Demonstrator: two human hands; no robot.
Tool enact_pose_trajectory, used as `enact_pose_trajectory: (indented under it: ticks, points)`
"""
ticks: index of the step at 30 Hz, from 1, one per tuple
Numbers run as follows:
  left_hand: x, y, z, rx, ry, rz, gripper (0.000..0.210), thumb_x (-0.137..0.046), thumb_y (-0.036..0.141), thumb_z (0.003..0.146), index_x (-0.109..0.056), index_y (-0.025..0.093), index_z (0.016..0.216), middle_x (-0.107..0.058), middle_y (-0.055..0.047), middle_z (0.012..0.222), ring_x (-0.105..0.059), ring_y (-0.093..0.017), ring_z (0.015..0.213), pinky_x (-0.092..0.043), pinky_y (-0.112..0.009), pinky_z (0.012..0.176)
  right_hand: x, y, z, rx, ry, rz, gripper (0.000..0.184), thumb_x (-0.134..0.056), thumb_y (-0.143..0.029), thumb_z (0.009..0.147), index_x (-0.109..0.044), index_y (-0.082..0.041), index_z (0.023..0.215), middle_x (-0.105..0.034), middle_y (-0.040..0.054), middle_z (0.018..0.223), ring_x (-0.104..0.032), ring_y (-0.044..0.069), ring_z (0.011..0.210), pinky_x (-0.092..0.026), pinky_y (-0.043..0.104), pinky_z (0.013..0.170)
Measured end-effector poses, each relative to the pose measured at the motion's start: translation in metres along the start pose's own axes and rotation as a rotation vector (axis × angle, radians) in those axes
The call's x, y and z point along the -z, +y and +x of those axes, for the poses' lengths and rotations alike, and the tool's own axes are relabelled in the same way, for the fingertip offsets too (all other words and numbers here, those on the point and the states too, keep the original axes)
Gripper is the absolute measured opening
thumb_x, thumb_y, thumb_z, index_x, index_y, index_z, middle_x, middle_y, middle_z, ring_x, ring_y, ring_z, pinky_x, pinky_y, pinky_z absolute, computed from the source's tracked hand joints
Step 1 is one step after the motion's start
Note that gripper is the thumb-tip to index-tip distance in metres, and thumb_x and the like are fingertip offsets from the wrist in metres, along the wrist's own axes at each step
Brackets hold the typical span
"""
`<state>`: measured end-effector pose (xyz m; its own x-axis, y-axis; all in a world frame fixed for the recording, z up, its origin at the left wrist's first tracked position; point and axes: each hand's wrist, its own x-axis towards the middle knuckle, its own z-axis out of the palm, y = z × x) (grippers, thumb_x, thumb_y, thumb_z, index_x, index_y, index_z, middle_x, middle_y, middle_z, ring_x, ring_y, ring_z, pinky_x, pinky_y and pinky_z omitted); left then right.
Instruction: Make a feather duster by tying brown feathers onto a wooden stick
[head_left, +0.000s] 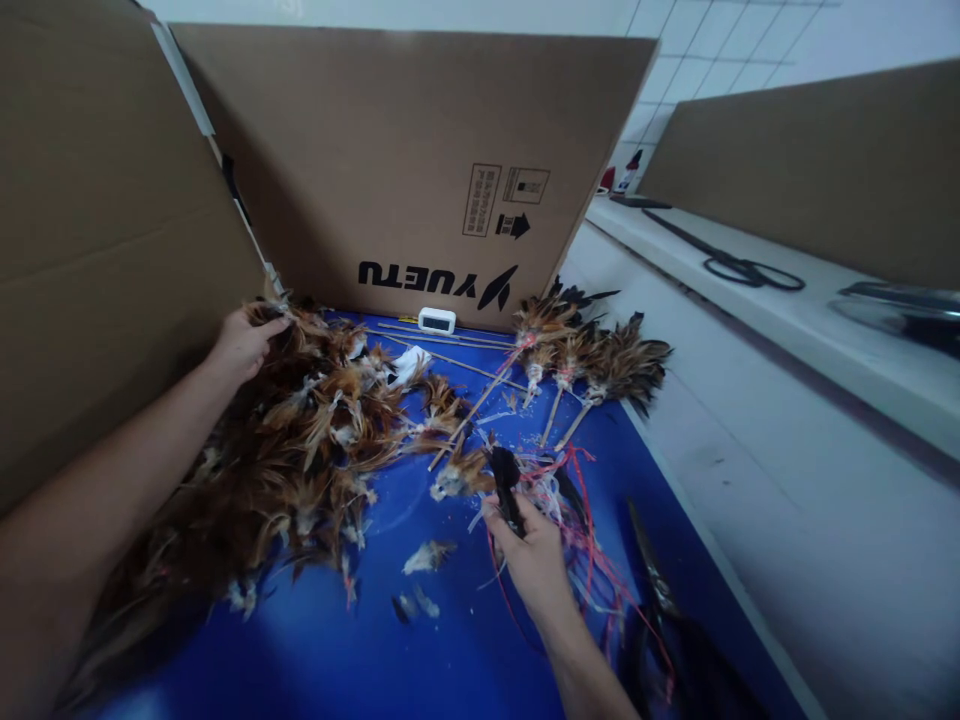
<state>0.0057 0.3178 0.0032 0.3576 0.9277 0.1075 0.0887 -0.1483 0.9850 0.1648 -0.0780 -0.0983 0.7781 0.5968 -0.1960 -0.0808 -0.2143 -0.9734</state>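
Observation:
A large heap of brown feather bunches covers the left part of the blue tabletop. My left hand reaches to the back of this heap, thumb and fingers closed on some brown feathers. Near the middle of the table, my right hand pinches a small bunch of black feathers. Just beside it lies a tangle of pink and white plastic strings. A loose brown feather bunch is to its left. Feather dusters with thin sticks lie at the back right.
Tall cardboard panels stand behind and to the left. Against the back one sits a small white digital display. Large scissors lie at the right edge. Black-handled scissors rest on a white ledge.

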Motion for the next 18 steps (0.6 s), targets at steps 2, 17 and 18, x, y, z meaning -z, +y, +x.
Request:
enact_pose_trajectory:
  ticks: [2, 17, 18]
  points:
    - [-0.007, 0.011, -0.011, -0.01, 0.0, -0.079, 0.025, -0.072, 0.017, 0.073, -0.05, 0.017, 0.085, -0.057, 0.008, 0.065, -0.052, -0.007, 0.063, -0.046, -0.02, 0.063, 0.0, 0.0, 0.0, 0.001, -0.01, 0.013, 0.039, -0.068, -0.053, 0.065, -0.065, -0.017, 0.08, -0.042, -0.005, 0.05, -0.037, 0.01, 0.044, -0.031, 0.024, 0.043]
    - [-0.036, 0.061, -0.081, 0.108, -0.396, -0.187, 0.012, -0.056, 0.022, 0.084, -0.06, 0.011, 0.087, -0.07, -0.012, 0.077, -0.069, -0.02, 0.07, -0.056, -0.027, 0.057, -0.001, 0.009, 0.003, 0.128, -0.023, 0.005, 0.035, -0.065, -0.048, 0.07, -0.066, -0.016, 0.084, -0.048, -0.004, 0.054, -0.04, 0.011, 0.046, -0.034, 0.023, 0.046]
    - [-0.037, 0.062, -0.084, 0.108, -0.403, -0.174, 0.013, -0.057, 0.024, 0.084, -0.06, 0.012, 0.087, -0.07, -0.013, 0.079, -0.07, -0.021, 0.072, -0.056, -0.028, 0.056, -0.001, 0.011, 0.004, 0.135, -0.026, 0.008, 0.036, -0.065, -0.048, 0.07, -0.066, -0.016, 0.086, -0.048, -0.004, 0.054, -0.04, 0.011, 0.047, -0.034, 0.024, 0.047]
